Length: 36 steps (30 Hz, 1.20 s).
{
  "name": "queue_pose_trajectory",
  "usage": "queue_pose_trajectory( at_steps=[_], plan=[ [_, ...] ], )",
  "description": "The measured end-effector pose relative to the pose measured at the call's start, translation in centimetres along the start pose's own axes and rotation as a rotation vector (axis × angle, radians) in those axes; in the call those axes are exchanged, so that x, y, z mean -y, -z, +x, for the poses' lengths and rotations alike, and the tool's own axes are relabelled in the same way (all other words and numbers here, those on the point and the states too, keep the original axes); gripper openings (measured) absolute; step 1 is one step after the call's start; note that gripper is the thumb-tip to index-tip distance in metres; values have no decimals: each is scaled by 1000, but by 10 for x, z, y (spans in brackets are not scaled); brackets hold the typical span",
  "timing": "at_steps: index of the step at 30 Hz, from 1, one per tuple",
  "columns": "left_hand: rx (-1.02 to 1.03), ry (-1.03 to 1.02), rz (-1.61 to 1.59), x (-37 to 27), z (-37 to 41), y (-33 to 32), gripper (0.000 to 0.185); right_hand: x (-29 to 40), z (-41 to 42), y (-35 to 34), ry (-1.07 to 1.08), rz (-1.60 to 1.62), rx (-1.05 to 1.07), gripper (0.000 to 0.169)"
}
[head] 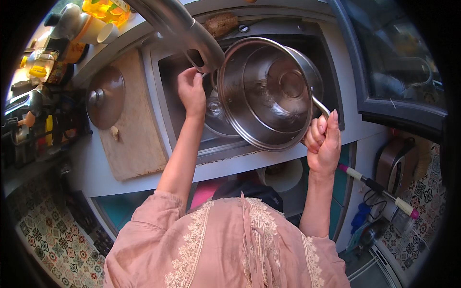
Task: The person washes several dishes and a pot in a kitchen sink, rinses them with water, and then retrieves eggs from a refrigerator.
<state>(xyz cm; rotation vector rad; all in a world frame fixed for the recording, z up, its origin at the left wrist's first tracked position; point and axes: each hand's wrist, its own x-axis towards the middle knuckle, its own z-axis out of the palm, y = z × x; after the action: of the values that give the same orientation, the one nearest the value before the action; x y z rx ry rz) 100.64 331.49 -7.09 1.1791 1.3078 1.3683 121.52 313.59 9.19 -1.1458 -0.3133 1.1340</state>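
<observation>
A large stainless steel pot (266,90) is tilted over the sink, its open mouth facing me and its inside wet and bare. My right hand (324,144) grips the loop handle (320,105) on its right side. At the pot's left side, my left hand (192,93) has its thumb and fingers pinched at the other handle, partly hidden beneath the faucet spout. The steel faucet (201,43) reaches over the pot's left rim; I cannot tell whether water runs. Below the pot, a glass lid (219,124) with a clear knob lies in the sink (180,126).
Left of the sink, a wooden cutting board (133,151) bears a dark lid (106,97) and a small beige piece (115,133). Jars and bottles (43,64) crowd the far left. A brown sponge-like object (220,25) lies behind the sink. A dark-framed glass door (396,54) juts in at right.
</observation>
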Motion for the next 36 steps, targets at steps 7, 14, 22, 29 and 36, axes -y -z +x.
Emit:
queue_pose_trajectory(
  at_steps=[7,14,22,29,36],
  plan=[
    [960,-814,387,-15,-39,-81,18,-6,-9,-11,-18,3,51,44],
    [1017,-422,671,72,-33,-93,22,-23,6,-21,-43,61,22,44],
    [1165,665,-208,-65,-97,-76,37,-39,24,-22,-70,124,-25,43],
    [1262,-950,775,-17,-27,24,39,-6,25,-23,-67,98,14,42],
    [1338,-471,448,-31,-78,-23,47,2,36,-29,-59,97,59,39]
  ],
)
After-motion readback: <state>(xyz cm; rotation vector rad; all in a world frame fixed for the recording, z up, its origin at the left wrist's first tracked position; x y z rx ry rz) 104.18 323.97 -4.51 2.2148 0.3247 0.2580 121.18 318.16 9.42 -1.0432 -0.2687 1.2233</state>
